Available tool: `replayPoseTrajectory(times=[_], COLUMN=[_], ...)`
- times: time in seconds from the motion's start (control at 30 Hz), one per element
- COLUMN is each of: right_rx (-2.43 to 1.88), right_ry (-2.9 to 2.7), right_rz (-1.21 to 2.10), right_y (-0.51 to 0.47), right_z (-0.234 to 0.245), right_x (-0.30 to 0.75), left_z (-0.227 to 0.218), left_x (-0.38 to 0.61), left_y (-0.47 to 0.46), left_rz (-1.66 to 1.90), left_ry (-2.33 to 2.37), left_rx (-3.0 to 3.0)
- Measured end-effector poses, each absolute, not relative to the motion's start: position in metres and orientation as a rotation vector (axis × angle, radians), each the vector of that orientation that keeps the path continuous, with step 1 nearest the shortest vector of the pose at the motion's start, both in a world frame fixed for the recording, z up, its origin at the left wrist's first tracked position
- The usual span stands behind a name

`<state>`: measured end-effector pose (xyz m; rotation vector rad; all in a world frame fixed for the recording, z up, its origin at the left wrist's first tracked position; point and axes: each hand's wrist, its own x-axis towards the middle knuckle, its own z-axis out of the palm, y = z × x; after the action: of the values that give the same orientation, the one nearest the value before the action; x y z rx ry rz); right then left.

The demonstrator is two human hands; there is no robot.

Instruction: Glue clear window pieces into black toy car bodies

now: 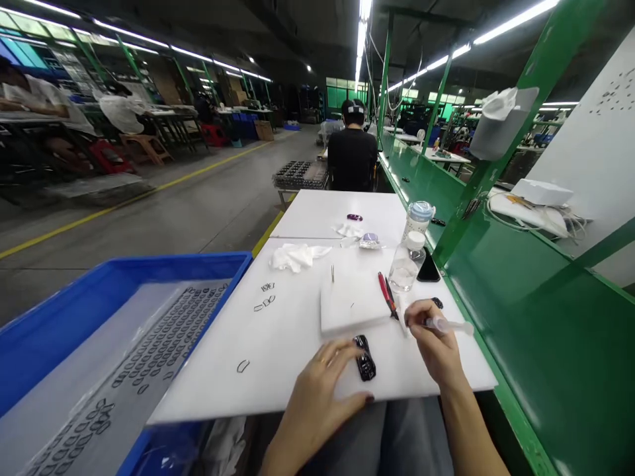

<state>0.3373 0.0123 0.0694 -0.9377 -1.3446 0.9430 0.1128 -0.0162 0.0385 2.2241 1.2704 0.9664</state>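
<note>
My left hand (pixel 320 400) reaches over the near edge of the white tabletop with its fingers apart. Its fingertips are at the left side of a glossy black oblong part (pixel 366 358) lying flat, and seem to touch it. In my right hand (pixel 437 340), closed fingers grip a slim translucent plastic tube (pixel 454 326), its one end sticking out to the right. The tube's other end is hidden by the fingers. Red-handled pliers (pixel 385 291) lie just left of this hand, beside a white foam pad (pixel 347 304). Tweezers (pixel 333 274) show at the pad's far edge.
Several thin black rings (pixel 268 287) lie on the left of the tabletop (pixel 288 344). A blue bin (pixel 114 271) with rows of rings stands left. A clear bottle (pixel 403 270), a phone (pixel 428 267) and crumpled tissue (pixel 296 257) lie further back. A person (pixel 352 149) sits ahead.
</note>
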Motion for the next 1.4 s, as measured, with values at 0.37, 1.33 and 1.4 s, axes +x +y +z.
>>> replayPoseTrajectory(times=[0.37,1.33,1.4], right_rx=[-1.110,-0.682,-0.660], right_ry=[-1.370,-0.826,-0.864], right_rz=[0.987,1.402,1.395], right_y=[-0.004,0.009,0.009], right_z=[0.028,0.051,0.051], right_x=[0.335,0.281,0.282], left_z=[0.021,0.021,0.020], left_x=[0.130,0.131,0.131], left_y=[0.011,0.010,0.010], left_rz=[0.889,0.985,0.990], left_ry=[1.253,1.290,1.290], left_rx=[2.218,2.034,2.036])
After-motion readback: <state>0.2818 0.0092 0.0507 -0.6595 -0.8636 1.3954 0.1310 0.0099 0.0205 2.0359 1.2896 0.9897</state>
